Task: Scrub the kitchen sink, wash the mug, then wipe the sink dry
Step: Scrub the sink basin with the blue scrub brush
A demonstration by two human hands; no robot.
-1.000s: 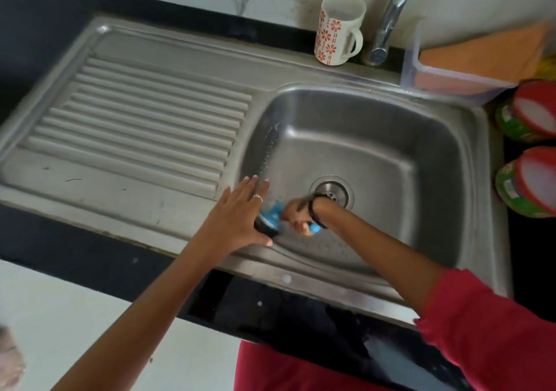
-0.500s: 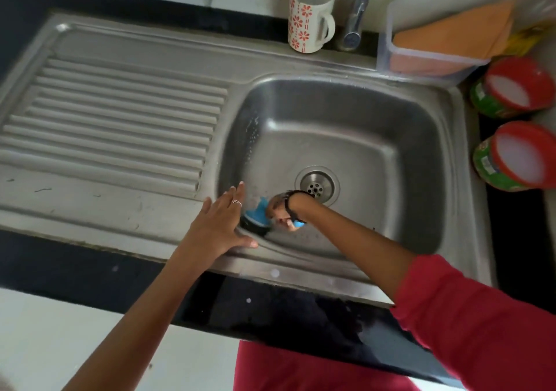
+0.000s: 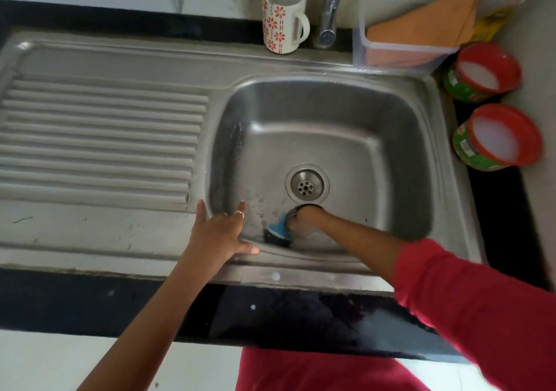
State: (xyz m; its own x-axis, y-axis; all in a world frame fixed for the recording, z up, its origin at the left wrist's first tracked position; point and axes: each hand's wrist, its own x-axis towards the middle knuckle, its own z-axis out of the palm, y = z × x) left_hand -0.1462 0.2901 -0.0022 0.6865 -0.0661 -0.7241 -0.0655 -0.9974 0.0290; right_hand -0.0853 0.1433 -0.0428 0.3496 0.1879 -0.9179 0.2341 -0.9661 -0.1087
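Note:
A stainless steel sink (image 3: 400,156) with a round drain (image 3: 306,184) fills the middle of the view. My right hand (image 3: 304,219) is down in the bowl by the near wall, just below the drain, shut on a blue scrubber (image 3: 278,228) with a dark underside pressed against the steel. Spread flat, my left hand (image 3: 221,234) rests on the bowl's near-left rim, holding nothing. A white mug (image 3: 282,14) with red flowers stands upright on the back ledge, left of the tap (image 3: 329,8).
A ribbed draining board (image 3: 99,141) lies left of the bowl. At the back right a clear tub (image 3: 391,50) holds an orange cloth (image 3: 427,23). Two red-rimmed green containers (image 3: 481,72) (image 3: 499,138) stand on the black counter (image 3: 496,210) to the right.
My right hand and the scrubber have slid right along the bowl's near wall, ending just below the drain. The left hand stays on the rim. The camera has shifted.

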